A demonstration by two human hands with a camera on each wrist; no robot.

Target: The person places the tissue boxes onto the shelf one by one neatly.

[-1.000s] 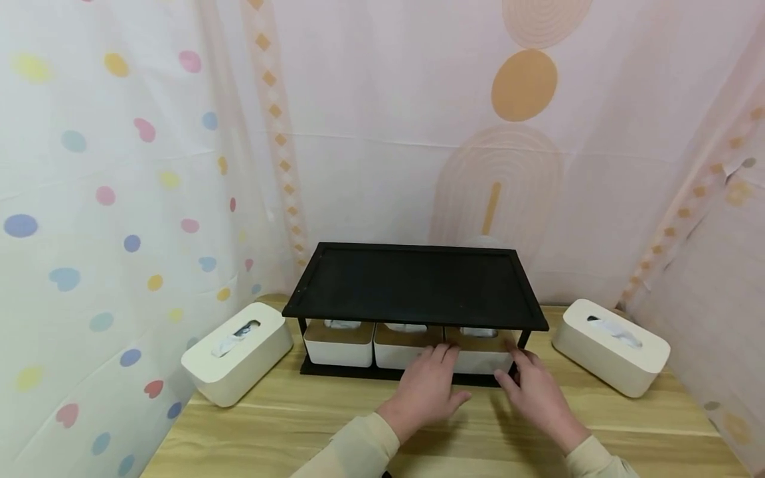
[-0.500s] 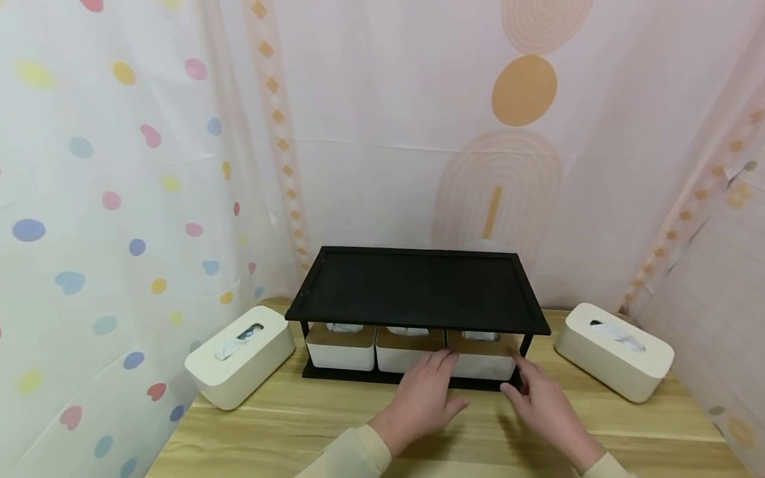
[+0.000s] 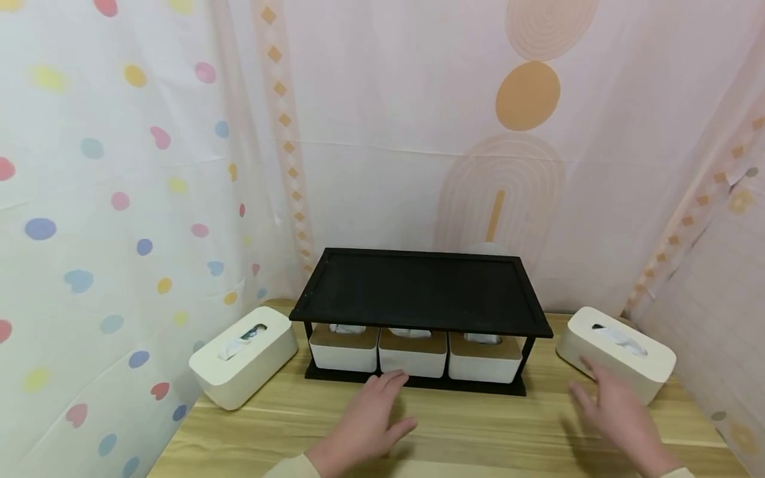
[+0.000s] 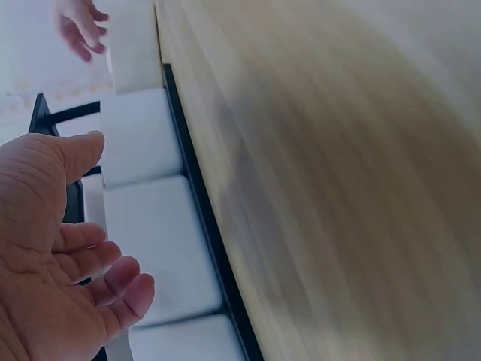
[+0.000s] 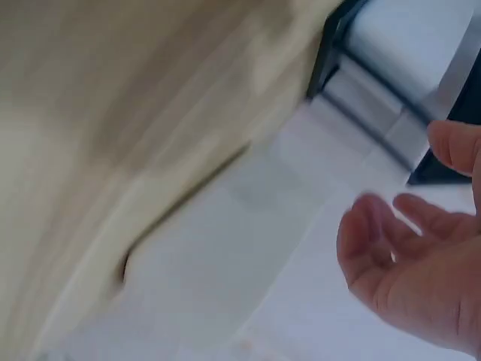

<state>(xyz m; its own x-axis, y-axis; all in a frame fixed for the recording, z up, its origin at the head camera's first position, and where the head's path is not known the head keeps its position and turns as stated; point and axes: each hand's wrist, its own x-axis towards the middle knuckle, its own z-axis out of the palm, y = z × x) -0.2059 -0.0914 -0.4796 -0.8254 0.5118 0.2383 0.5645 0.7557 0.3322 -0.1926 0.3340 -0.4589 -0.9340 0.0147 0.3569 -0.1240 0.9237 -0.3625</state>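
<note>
Three small tissue boxes with white sides and brown tops stand side by side on the lower level of a black shelf [image 3: 418, 289]: a left one [image 3: 343, 358], a middle one [image 3: 412, 363] and a right one [image 3: 484, 368]. My left hand [image 3: 367, 418] hovers in front of the shelf, fingers relaxed, holding nothing. Over by the long white tissue box [image 3: 633, 362] on the right, my right hand [image 3: 618, 411] is blurred, its fingers loose and nothing in them. Whether its fingertips touch that box I cannot tell.
Another long white tissue box [image 3: 245, 358] stands at an angle left of the shelf. Wood-grain tabletop [image 3: 466, 438] extends in front. Patterned curtains [image 3: 382, 133] hang behind and at both sides.
Both hands have left the right small box in the shelf. My left hand has drawn back to the left, while my right hand has swung right to the long box.
</note>
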